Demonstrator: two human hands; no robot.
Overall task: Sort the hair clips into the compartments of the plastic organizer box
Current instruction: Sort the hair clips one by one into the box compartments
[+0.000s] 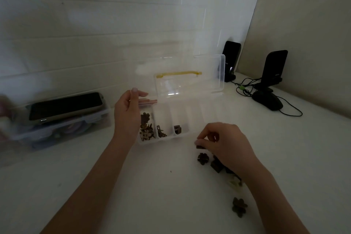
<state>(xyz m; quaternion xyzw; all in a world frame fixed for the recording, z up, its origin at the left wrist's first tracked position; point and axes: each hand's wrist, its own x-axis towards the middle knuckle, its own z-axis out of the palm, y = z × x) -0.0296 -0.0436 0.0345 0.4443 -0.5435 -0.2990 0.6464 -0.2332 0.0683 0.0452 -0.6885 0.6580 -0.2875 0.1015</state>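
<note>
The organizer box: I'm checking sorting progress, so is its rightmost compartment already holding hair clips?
No: the organizer box holds clips only in its three left compartments, while the right-hand ones look bare.
</note>
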